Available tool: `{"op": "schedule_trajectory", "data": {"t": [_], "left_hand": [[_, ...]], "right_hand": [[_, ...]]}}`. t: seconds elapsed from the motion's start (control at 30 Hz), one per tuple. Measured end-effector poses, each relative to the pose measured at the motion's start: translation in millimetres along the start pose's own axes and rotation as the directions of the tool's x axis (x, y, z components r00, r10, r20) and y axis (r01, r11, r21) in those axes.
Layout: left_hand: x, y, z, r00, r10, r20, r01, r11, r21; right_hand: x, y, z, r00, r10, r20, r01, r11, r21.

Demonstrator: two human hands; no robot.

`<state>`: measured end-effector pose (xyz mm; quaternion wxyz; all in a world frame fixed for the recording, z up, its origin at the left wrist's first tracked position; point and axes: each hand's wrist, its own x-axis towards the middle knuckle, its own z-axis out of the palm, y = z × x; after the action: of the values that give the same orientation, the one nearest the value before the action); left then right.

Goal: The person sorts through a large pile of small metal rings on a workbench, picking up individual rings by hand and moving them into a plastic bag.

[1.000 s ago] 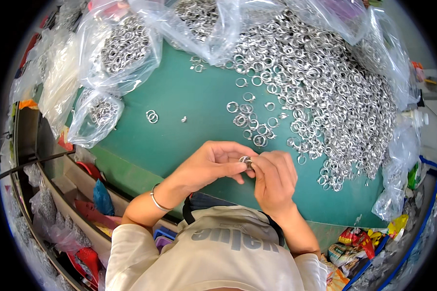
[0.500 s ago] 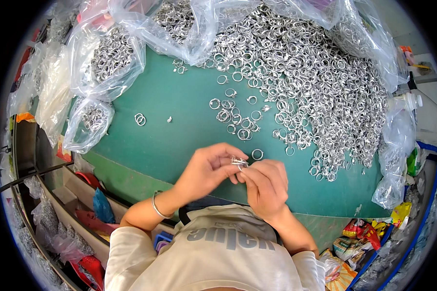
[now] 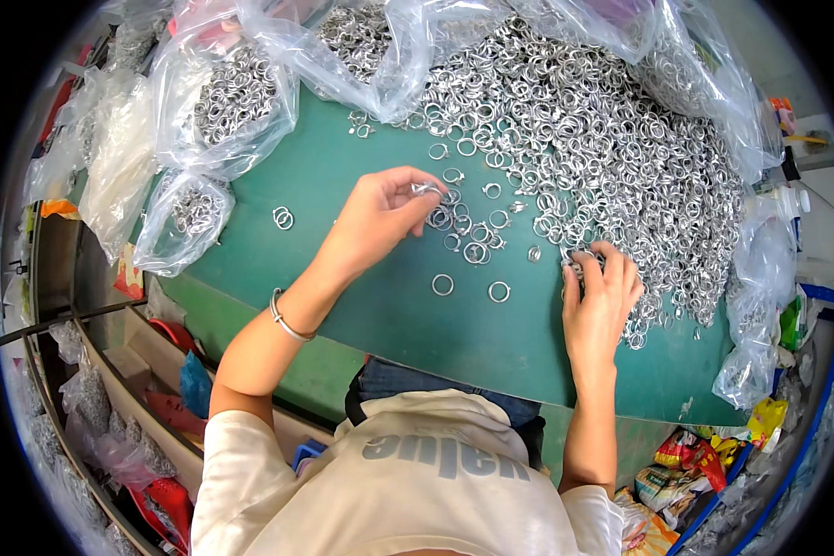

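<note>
Over the middle of the table, my left hand pinches a silvery ring between thumb and fingers, beside a small cluster of loose rings. My right hand is at the near left edge of a large heap of silver-coloured rings. Its thumb and curled fingers close around rings there, partly hidden by the fingers. Between my hands two single rings lie flat, one ring nearer the left hand and another ring to its right.
The green table carries clear plastic bags of rings at the far left, with a smaller bag nearer. Two linked rings lie left of my left hand. An open drawer stands at left; colourful packets sit lower right.
My hands have parted from their meeting near the table's front. The left moved up toward the loose cluster; the right moved right to the heap. Another single ring now lies on the table.
</note>
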<state>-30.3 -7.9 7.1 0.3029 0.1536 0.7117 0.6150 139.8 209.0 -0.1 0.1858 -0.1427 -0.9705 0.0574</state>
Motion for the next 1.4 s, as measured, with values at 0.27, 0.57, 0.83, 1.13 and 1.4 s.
{"op": "schedule_trajectory", "data": {"t": [0.27, 0.57, 0.83, 1.13, 1.4], "left_hand": [[3, -17, 13, 0.981, 0.195, 0.002, -0.195, 0.98, -0.029], [-30, -14, 15, 0.919, 0.389, -0.068, -0.363, 0.9, 0.242], [-64, -18, 33, 0.886, 0.429, 0.175, -0.442, 0.67, 0.596], [-55, -12, 52, 0.993, 0.062, 0.102, -0.058, 0.998, -0.035], [-60, -22, 45, 0.893, 0.447, -0.047, -0.389, 0.821, 0.418]], "right_hand": [[21, -46, 16, 0.948, -0.304, 0.095, 0.239, 0.877, 0.417], [21, -24, 19, 0.986, -0.168, -0.007, 0.159, 0.914, 0.373], [16, -25, 2, 0.989, 0.059, 0.139, -0.137, 0.737, 0.662], [0, -50, -12, 0.934, -0.003, 0.357, -0.293, 0.564, 0.772], [9, -30, -5, 1.0, -0.021, -0.021, 0.028, 0.864, 0.503]]}}
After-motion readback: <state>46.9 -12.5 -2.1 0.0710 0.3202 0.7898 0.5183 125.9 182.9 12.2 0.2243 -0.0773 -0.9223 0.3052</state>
